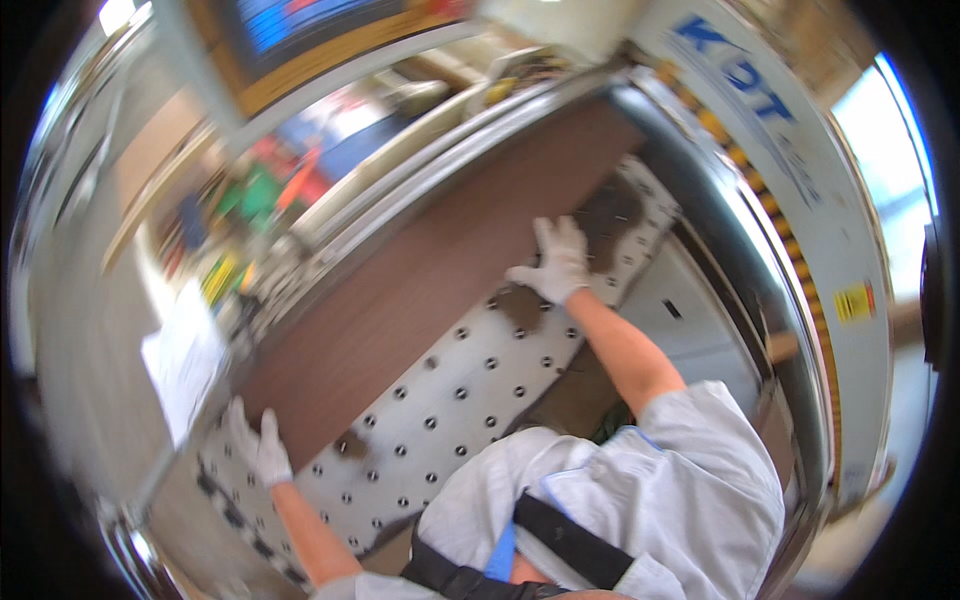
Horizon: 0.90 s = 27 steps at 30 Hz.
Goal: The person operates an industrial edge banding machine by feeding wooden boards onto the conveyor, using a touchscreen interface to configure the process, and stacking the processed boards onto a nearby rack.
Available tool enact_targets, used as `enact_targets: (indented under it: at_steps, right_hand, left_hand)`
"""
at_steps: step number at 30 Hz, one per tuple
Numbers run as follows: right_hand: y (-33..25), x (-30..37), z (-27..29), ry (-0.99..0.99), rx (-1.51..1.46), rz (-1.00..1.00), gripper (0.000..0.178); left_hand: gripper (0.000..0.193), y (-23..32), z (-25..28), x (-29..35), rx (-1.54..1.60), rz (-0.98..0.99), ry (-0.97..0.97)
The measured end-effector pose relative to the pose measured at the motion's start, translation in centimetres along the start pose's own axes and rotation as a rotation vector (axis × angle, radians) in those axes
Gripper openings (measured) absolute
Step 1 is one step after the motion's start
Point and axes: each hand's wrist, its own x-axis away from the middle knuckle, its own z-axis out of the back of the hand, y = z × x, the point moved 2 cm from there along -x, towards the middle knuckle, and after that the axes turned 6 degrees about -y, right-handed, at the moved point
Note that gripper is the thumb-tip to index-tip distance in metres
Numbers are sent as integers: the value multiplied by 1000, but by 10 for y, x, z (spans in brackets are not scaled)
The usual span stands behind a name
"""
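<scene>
Both gloved hands, left hand [258, 447] and right hand [556, 262], press flat, fingers spread, steadying the long brown wooden panel [430, 275] on the white ball-studded bench [470, 385].

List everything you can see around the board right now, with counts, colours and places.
board: one, brown, long and flat, lying slantwise on the table from lower left to upper right.
table: one, pale grey, dotted with rows of small dark rollers, under and below the board.
machine housing: one, white with blue lettering, a black-and-yellow striped strip and a yellow label, along the right.
metal rail: silver, along the board's far edge.
blurred clutter: green, red, yellow, upper left; too blurred to tell.
left hand: white glove, at the board's lower left end.
right hand: white glove, flat on the board near its upper right end.
</scene>
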Motion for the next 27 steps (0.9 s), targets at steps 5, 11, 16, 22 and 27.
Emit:
enact_targets:
  at_steps: [5,11,16,22,27]
  right_hand:
    - [27,4,-1,-68,9,-118,124]
    - [81,-21,-1,-39,3,-137,125]
    - [130,-50,18,-71,-15,-169,126]
    - [194,-81,34,-67,-49,-198,123]
    - [232,-96,44,-85,-83,-162,126]
  left_hand:
    - [66,29,-6,-12,15,54,-75]
    - [66,49,-51,-23,120,18,-42]
    - [65,89,-95,-32,177,22,-31]
    - [64,150,-141,-41,174,39,-41]
    - [66,186,-157,-48,111,35,-64]
